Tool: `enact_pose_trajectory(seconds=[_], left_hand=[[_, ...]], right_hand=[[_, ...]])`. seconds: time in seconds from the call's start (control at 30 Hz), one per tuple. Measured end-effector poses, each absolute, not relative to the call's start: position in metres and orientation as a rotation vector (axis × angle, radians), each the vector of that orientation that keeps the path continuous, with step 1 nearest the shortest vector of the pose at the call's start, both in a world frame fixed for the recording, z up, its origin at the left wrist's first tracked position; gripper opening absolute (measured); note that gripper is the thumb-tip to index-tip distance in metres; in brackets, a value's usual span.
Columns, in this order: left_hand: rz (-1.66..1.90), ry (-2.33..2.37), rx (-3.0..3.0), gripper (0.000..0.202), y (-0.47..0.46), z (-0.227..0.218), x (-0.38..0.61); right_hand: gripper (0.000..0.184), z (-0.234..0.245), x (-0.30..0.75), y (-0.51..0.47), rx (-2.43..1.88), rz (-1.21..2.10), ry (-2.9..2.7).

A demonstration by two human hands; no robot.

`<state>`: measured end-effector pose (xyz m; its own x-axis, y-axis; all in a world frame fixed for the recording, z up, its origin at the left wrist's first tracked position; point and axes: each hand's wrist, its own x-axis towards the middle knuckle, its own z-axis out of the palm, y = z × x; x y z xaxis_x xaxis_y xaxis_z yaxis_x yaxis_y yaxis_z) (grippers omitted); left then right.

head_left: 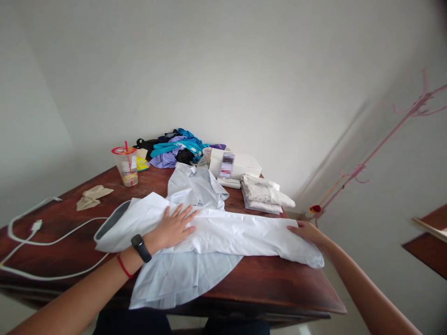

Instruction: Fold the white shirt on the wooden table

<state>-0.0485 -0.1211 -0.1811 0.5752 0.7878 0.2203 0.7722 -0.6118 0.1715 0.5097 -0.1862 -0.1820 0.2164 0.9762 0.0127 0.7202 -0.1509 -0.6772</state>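
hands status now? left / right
Left hand: open, flat on the white shirt.
Right hand: on the shirt's right end; grip cannot be told.

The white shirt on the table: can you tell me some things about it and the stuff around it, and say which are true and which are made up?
1. The left hand lies flat on the white cotton shirt. True.
2. The right hand holds the clear plastic cup with the red straw. False: it rests at the shirt's right end; the cup stands far off on the left.
3. A black smartwatch is on the left wrist. True.
4. The dark brown wooden table is bare behind the shirt. False: a pile of blue and purple clothes and a white cardboard box are there.
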Motion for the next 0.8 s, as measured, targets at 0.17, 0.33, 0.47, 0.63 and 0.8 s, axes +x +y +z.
enact_pose_trajectory(seconds=[0.17,0.33,0.47,0.63,0.8], left_hand=[[0.438,1.455,2.759,0.057,-0.129,-0.193,-0.048],[0.47,1.456,2.764,0.057,-0.127,-0.195,-0.05],[0.446,1.479,2.766,0.057,-0.124,-0.2,-0.05],[0.506,1.534,2.714,0.064,-0.138,-0.192,-0.034],[0.561,1.152,2.739,0.08,-0.172,-0.169,0.014]], right_hand=[[0.032,-0.176,0.506,-0.184,-1.881,0.905,-1.417],[0.035,-0.169,0.498,-0.191,-1.801,0.954,-1.391],[0.036,-0.158,0.496,-0.2,-1.695,0.948,-1.376],[0.039,-0.132,0.491,-0.208,-1.746,0.782,-1.386],[0.071,-0.091,0.472,-0.212,-1.742,0.709,-1.383]])
